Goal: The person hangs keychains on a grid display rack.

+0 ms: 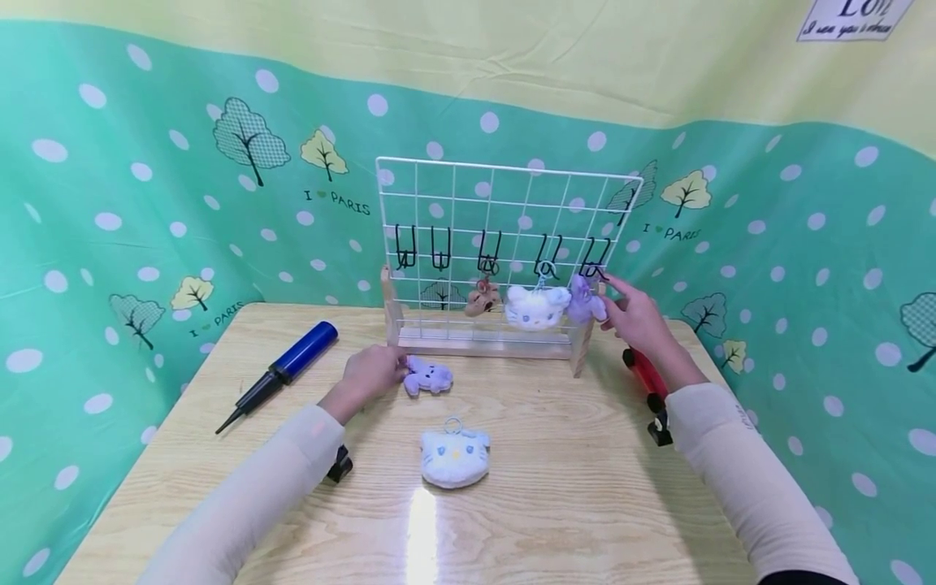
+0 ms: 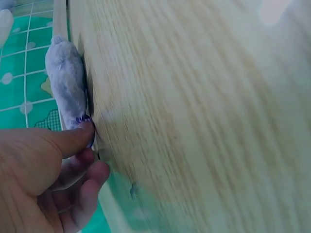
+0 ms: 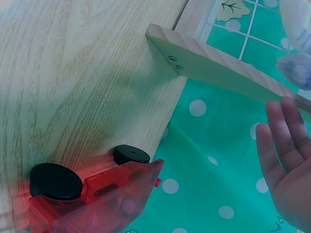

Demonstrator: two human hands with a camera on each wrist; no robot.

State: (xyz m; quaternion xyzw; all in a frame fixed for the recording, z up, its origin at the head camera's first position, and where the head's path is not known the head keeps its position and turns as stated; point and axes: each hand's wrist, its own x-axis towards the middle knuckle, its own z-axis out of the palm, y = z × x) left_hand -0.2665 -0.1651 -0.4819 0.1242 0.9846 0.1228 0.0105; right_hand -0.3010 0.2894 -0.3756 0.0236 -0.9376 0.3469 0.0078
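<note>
In the head view my left hand [image 1: 371,372] pinches one end of a small purple plush keychain [image 1: 430,376] lying on the table. The left wrist view shows thumb and fingertips at the shiny purple piece on the end of the plush [image 2: 67,80]. My right hand [image 1: 638,315] is at the right end of a white wire rack [image 1: 509,171], fingertips beside a second purple plush keychain [image 1: 586,301] at the last black hook. Its visible fingers are fairly straight in the right wrist view. A white cat plush [image 1: 537,309] and a brown plush [image 1: 482,301] hang from neighbouring hooks.
Another white cat plush [image 1: 455,459] with a ring lies at the table's middle. A blue and black hand pump [image 1: 292,366] is at left. A red toy with black wheels [image 1: 645,378] stands near my right forearm. Two hooks on the rack's left [image 1: 441,248] hold nothing.
</note>
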